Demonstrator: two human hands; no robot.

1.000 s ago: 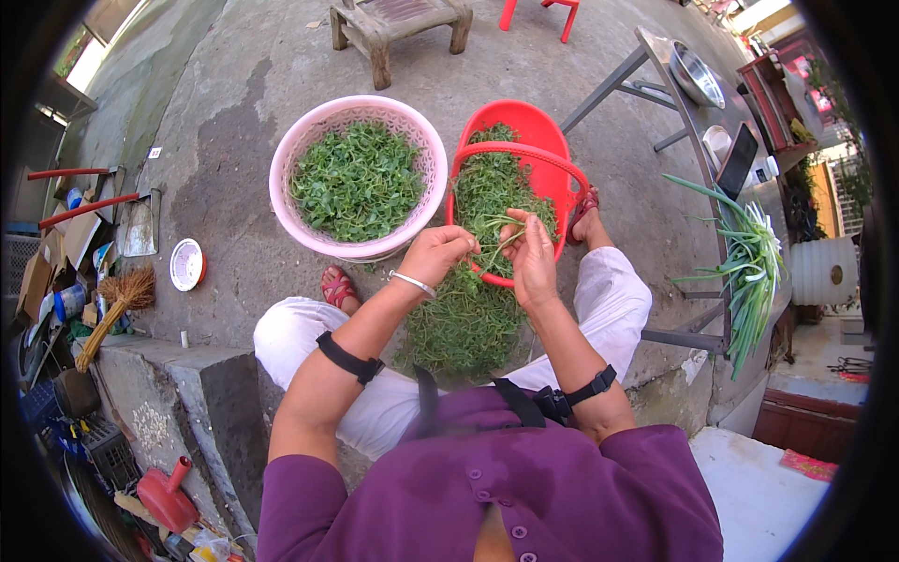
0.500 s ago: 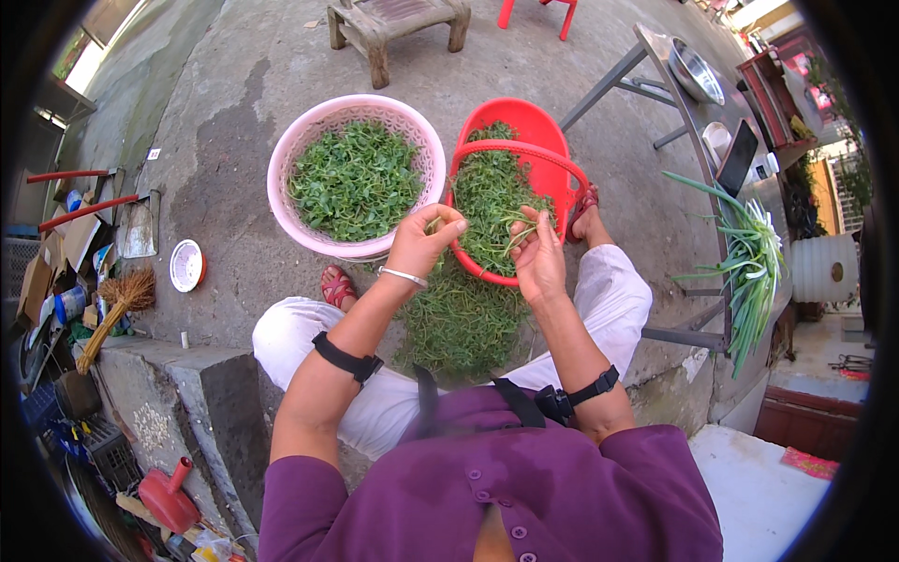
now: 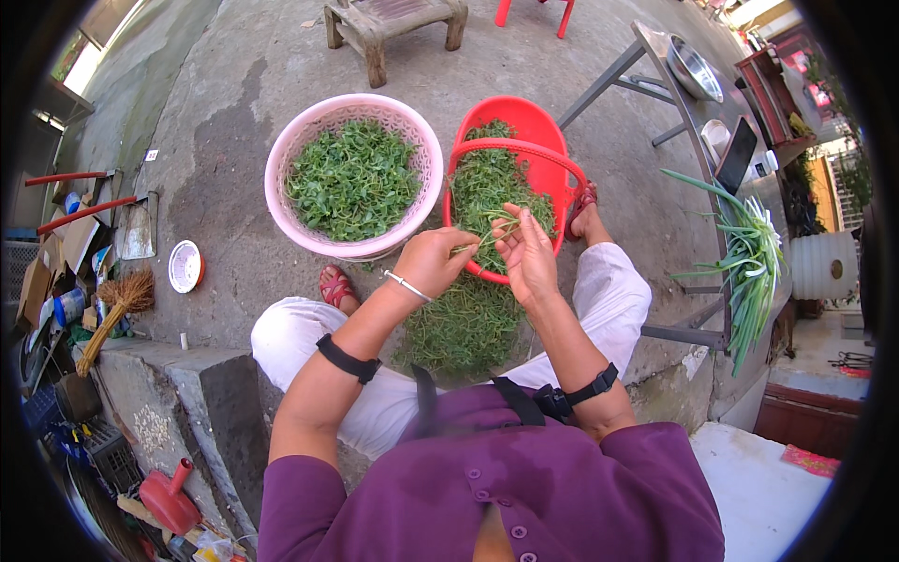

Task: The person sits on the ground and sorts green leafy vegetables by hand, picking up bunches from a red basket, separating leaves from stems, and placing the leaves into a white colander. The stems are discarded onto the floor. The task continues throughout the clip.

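My right hand (image 3: 527,255), fingers curled upward, holds a few slender green stems (image 3: 505,223) over the red handled basket (image 3: 543,173), which is partly filled with leafy greens. My left hand (image 3: 433,260) pinches at the ends of those stems, just left of my right hand. To the upper left stands a pink perforated basket (image 3: 279,176) heaped with green leaves. A loose pile of greens (image 3: 459,332) lies below the red basket, between my legs.
At right, a metal table (image 3: 702,122) bears a steel bowl (image 3: 694,67), a phone (image 3: 734,155) and spring onions (image 3: 754,272). A wooden stool (image 3: 393,23) stands ahead. At left are a white bowl (image 3: 185,267), a straw broom (image 3: 117,304), a concrete step (image 3: 211,412) and assorted clutter.
A half second ago my left hand was higher and apart from my right; it has since come down and rightward to the stems in my right hand.
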